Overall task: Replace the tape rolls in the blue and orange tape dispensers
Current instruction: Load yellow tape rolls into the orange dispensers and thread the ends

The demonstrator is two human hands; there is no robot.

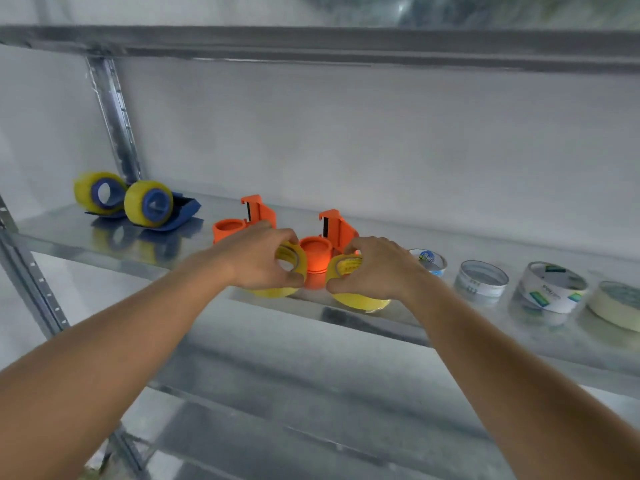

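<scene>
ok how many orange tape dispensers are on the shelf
2. One orange dispenser stands behind the left hand; the other sits between both hands, left of the right hand. Parts are hidden by the hands.

A storeroom or stockroom, by the look of it: a bare metal shelf [104,244] on slotted steel uprights [114,123] stands against a plain pale wall [346,133], with another shelf [311,43] above. Packing supplies line the shelf in a row: blue tape dispensers [166,209], orange tape dispensers [332,233], and empty cardboard tape cores [481,278] near a roll of masking tape [616,303].
</scene>
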